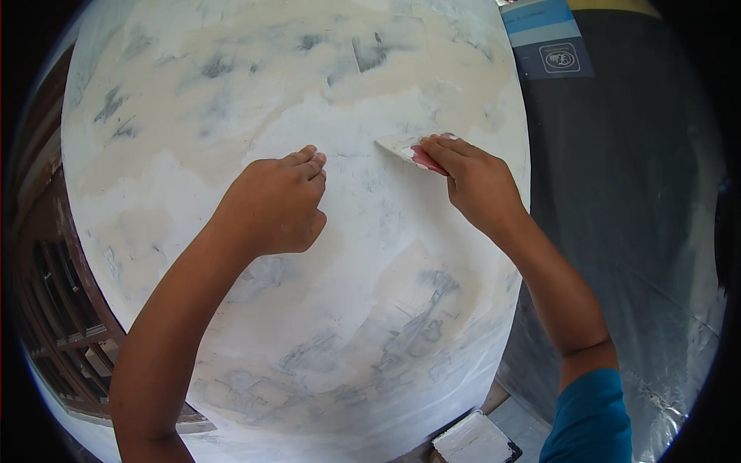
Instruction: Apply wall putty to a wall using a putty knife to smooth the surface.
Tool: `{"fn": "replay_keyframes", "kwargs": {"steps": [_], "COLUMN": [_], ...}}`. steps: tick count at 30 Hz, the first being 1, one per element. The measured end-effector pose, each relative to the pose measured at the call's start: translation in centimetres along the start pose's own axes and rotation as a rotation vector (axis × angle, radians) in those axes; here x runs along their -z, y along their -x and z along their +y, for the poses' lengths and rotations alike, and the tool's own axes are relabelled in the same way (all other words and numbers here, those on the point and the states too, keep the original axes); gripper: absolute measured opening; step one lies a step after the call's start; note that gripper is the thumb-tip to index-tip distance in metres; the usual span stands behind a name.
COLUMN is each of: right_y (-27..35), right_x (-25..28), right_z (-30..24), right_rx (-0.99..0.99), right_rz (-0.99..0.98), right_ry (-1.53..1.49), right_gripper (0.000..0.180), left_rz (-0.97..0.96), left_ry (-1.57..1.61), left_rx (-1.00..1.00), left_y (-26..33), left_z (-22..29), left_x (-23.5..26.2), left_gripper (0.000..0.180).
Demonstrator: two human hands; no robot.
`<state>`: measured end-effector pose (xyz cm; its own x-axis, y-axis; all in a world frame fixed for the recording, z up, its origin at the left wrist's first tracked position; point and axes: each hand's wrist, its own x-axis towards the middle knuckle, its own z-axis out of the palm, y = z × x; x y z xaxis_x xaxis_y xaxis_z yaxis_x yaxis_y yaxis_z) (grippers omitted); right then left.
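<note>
A broad white wall (324,208) fills the middle of the view, covered with beige, white and grey patches of filler. My right hand (478,181) grips a putty spreader (398,145), its pale smeared blade pointing left along the wall and a red part showing near my fingers. My left hand (278,201) is at the wall to the left of the spreader. Its fingers reach forward close together with the thumb apart below them, and I see nothing in it. The underside of its fingers is hidden.
At the left is a brown barred wooden window frame (58,285). Dark plastic sheeting (617,201) hangs on the right, below a blue printed panel (548,38). Low down near my right arm sits a white-smeared tray or container (476,440) on the tiled floor (521,420).
</note>
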<state>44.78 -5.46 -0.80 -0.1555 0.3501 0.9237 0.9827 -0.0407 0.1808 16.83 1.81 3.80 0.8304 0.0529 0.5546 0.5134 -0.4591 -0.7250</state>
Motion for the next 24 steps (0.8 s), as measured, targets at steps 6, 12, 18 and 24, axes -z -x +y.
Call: {"fn": "replay_keyframes", "kwargs": {"steps": [6, 12, 18, 24], "right_y": [-9.5, -16.4, -7.4, -10.1], "right_x": [4.0, 3.8, -1.8, 1.2], "right_z": [2.7, 2.1, 0.8, 4.3], "right_rx": [-0.039, -0.138, 0.099, -0.022], "right_rz": [0.399, 0.333, 0.405, 0.478], "right_ry": [0.018, 0.112, 0.046, 0.019], "right_gripper": [0.045, 0.049, 0.042, 0.042], "left_rz": [0.01, 0.019, -0.009, -0.016], "left_ry": [0.019, 0.032, 0.014, 0.034], "left_rx": [-0.007, -0.008, 0.024, 0.026], "left_y": [-0.4, -0.6, 0.0, -0.3], "left_z": [0.3, 0.4, 0.1, 0.3], "left_x": [0.2, 0.4, 0.3, 0.2], "left_gripper": [0.041, 0.041, 0.04, 0.041]}}
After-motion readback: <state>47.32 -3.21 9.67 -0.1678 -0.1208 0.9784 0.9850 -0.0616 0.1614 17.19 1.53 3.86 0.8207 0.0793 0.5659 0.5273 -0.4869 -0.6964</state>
